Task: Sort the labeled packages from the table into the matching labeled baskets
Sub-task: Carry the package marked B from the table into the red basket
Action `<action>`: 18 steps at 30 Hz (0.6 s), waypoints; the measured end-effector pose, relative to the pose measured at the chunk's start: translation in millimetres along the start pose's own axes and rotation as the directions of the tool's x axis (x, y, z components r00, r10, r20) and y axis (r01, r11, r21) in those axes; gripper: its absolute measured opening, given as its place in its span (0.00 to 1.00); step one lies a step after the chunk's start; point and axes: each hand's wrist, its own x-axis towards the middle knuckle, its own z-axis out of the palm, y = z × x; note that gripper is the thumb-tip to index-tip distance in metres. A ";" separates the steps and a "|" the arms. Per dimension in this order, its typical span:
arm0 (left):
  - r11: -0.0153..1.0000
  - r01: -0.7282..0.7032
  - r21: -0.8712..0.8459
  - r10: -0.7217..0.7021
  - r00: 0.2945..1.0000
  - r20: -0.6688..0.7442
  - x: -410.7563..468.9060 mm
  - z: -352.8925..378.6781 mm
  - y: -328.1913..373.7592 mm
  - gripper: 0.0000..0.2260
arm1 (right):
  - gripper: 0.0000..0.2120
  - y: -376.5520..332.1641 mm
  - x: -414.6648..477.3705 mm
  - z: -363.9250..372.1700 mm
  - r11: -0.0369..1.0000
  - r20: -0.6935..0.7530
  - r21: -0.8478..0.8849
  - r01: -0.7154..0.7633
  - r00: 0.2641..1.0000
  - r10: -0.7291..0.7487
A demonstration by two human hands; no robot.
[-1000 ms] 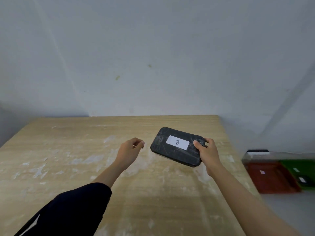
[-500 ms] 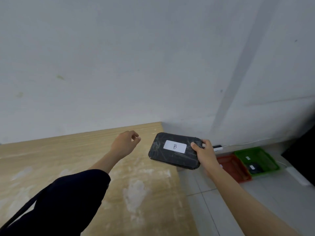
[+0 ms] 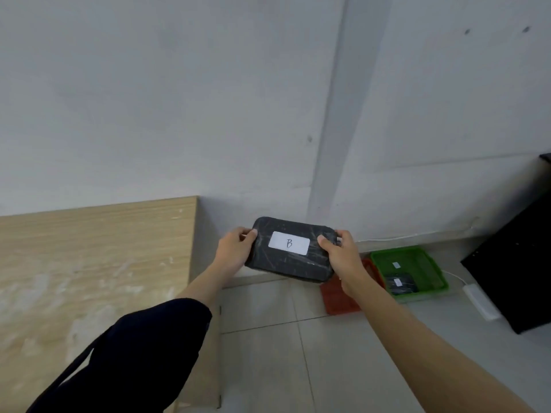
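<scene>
A black wrapped package [image 3: 293,263] with a white label marked B is held in the air past the table's right end. My left hand [image 3: 234,252] grips its left end and my right hand [image 3: 343,257] grips its right end. On the floor beyond it lie a red basket [image 3: 340,299], mostly hidden by my right arm, and a green basket [image 3: 417,260] to its right. The green basket holds a black package [image 3: 399,284] with a white label and carries a small white tag.
The wooden table [image 3: 89,263] fills the left, its right edge near my left forearm. A white power strip [image 3: 480,302] with a cable lies on the tiled floor right of the green basket. A black cabinet [image 3: 518,269] stands at the far right. A white wall is behind.
The view has swung right, off the table toward the floor baskets. My left hand, empty and apart before, has come over and taken the package's left end.
</scene>
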 end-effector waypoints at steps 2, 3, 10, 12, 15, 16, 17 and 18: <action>1.000 0.010 -0.026 -0.010 1.000 -0.001 -9.0 39.9 16.1 0.15 | 0.13 1.2 11.0 -36.7 1.000 0.015 0.004 -0.009 1.000 0.009; 0.999 0.014 -0.033 -0.014 1.000 0.000 -10.2 58.8 23.0 0.16 | 0.12 0.6 17.7 -52.8 1.000 0.013 0.014 -0.011 1.000 0.011; 0.984 0.146 -0.098 -0.146 0.989 0.005 21.3 171.0 33.9 0.18 | 0.15 25.2 87.1 -130.8 0.997 0.076 -0.058 -0.059 0.995 0.063; 0.974 0.181 -0.133 -0.180 0.983 0.022 36.7 201.3 32.7 0.18 | 0.17 34.7 113.4 -149.8 0.992 0.068 -0.111 -0.060 0.995 0.068; 0.954 0.228 -0.197 -0.226 0.974 0.030 60.6 244.9 33.3 0.18 | 0.25 47.6 158.9 -177.1 0.984 0.017 -0.122 -0.129 0.991 0.132; 0.946 0.249 -0.208 -0.249 0.968 0.028 65.0 258.2 35.5 0.18 | 0.26 49.9 172.0 -185.7 0.980 0.019 -0.110 -0.164 0.986 0.167; 0.939 0.267 -0.216 -0.267 0.963 0.029 68.7 271.9 38.7 0.18 | 0.25 52.4 184.4 -194.1 0.976 0.038 -0.103 -0.190 0.980 0.195; 0.935 0.277 -0.221 -0.276 0.960 0.035 71.9 285.6 41.7 0.18 | 0.23 55.8 195.8 -202.2 0.973 0.061 -0.104 -0.206 0.975 0.213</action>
